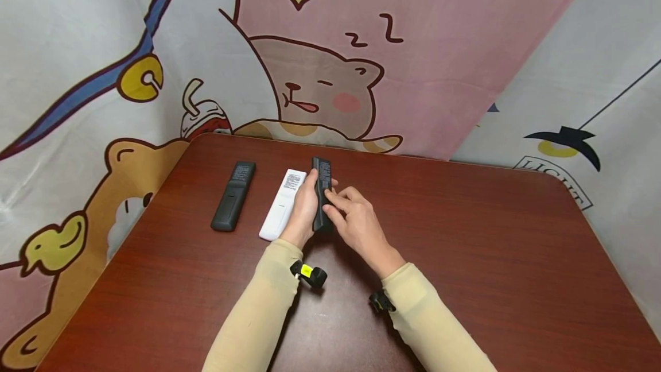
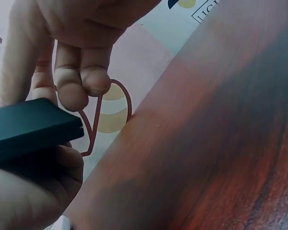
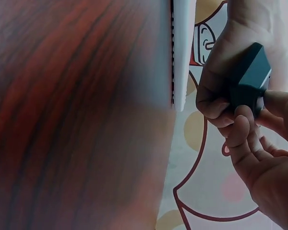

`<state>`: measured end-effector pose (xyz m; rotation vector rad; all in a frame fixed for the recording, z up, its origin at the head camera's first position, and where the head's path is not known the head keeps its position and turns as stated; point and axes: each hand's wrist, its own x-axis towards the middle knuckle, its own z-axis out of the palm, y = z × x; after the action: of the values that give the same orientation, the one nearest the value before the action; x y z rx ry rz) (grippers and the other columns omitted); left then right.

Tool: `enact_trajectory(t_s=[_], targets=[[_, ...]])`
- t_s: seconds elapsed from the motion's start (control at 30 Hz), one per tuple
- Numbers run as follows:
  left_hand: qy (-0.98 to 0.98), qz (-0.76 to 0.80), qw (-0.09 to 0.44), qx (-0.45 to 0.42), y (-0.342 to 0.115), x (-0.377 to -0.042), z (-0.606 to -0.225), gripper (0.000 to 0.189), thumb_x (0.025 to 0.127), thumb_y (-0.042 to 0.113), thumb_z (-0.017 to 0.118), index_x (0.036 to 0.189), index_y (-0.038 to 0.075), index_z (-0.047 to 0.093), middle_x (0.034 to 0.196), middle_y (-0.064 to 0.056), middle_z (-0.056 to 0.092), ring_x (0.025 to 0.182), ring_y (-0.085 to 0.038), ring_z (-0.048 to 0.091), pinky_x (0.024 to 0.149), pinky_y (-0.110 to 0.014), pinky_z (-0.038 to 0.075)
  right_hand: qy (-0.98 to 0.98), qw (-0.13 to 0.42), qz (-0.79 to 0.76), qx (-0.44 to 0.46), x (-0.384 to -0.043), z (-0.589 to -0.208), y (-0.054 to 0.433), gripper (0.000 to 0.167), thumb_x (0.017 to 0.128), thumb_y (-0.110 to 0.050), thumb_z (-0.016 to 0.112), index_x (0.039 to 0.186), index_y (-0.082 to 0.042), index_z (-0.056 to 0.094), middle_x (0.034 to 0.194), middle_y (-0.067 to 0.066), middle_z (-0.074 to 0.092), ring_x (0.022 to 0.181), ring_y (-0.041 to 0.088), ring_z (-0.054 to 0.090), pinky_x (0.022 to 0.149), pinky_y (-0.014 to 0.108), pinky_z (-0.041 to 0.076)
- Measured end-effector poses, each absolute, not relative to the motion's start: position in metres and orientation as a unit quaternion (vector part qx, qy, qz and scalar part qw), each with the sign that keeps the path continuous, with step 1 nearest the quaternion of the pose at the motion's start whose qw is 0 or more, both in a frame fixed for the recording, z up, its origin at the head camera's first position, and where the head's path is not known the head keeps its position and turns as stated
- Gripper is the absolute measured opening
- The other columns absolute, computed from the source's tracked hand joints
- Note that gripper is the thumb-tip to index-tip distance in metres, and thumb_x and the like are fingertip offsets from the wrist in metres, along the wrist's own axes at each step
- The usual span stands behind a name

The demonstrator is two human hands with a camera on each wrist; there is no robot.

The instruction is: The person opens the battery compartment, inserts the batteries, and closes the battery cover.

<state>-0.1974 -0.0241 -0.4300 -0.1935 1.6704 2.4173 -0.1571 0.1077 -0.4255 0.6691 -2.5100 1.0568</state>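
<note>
A black remote control (image 1: 322, 194) is held up off the table, its labelled back facing up. My left hand (image 1: 306, 205) grips it along its sides, the thumb on the near left edge. From the right, my right hand (image 1: 358, 220) has its thumb and forefinger on the remote's back, around the lower half. In the left wrist view the remote's end (image 2: 36, 122) sits in the left palm, with the right hand (image 2: 81, 28) above. The right wrist view shows the remote (image 3: 252, 74) between both hands; some contact points are hidden.
A white remote control (image 1: 279, 208) lies back up on the brown table (image 1: 465, 257), just left of the left hand. Farther left lies another black remote control (image 1: 234, 197), also back up. A cartoon-printed curtain (image 1: 439, 62) hangs behind the table.
</note>
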Motion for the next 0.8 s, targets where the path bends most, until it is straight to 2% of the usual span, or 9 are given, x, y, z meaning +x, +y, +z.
enact_trajectory(t_s=[0.17,0.27,0.47,0.67,0.8], targets=[[0.560,0.819,0.104,-0.067,-0.0250,-0.1980,-0.4310,0.058,0.113,0.043,0.022,0.125,-0.001,0.058,0.103,-0.011,0.058,0.078,-0.012,0.059,0.065,-0.024,0.052,-0.883,0.154,0.385,0.219,-0.1594,-0.4273,0.1080,0.035,0.094,-0.011,0.076,0.128,-0.005,0.073,0.100,0.010,0.066,0.078,0.019,0.059,0.068,0.033,0.050],[0.552,0.824,0.110,-0.067,-0.0252,-0.1984,-0.4313,0.057,0.113,0.043,0.022,0.125,0.000,0.058,0.108,-0.014,0.058,0.077,-0.014,0.062,0.066,-0.026,0.053,-0.880,0.146,0.398,0.215,-0.1602,-0.4277,0.1087,0.036,0.093,-0.010,0.077,0.128,-0.004,0.072,0.100,0.011,0.066,0.080,0.020,0.062,0.070,0.034,0.053],[0.536,0.835,0.109,-0.061,-0.0241,-0.1991,-0.4317,0.059,0.113,0.042,0.021,0.125,-0.004,0.056,0.100,-0.009,0.058,0.078,-0.015,0.062,0.071,-0.027,0.053,-0.870,0.132,0.426,0.208,-0.1596,-0.4270,0.1102,0.038,0.091,-0.008,0.078,0.127,0.001,0.069,0.100,0.014,0.066,0.082,0.023,0.068,0.073,0.037,0.058],[0.543,0.832,0.098,-0.064,-0.0237,-0.1985,-0.4315,0.061,0.113,0.041,0.022,0.128,-0.008,0.055,0.091,-0.004,0.059,0.077,-0.015,0.061,0.071,-0.027,0.053,-0.877,0.119,0.421,0.198,-0.1589,-0.4265,0.1112,0.042,0.088,-0.013,0.082,0.125,0.000,0.068,0.099,0.012,0.066,0.078,0.021,0.064,0.070,0.033,0.055],[0.555,0.823,0.093,-0.069,-0.0230,-0.1972,-0.4300,0.061,0.113,0.042,0.023,0.128,-0.006,0.057,0.092,-0.004,0.059,0.079,-0.016,0.062,0.072,-0.028,0.053,-0.883,0.093,0.418,0.190,-0.1575,-0.4245,0.1117,0.050,0.087,-0.019,0.084,0.130,0.000,0.066,0.104,0.011,0.066,0.081,0.020,0.065,0.072,0.032,0.055]])
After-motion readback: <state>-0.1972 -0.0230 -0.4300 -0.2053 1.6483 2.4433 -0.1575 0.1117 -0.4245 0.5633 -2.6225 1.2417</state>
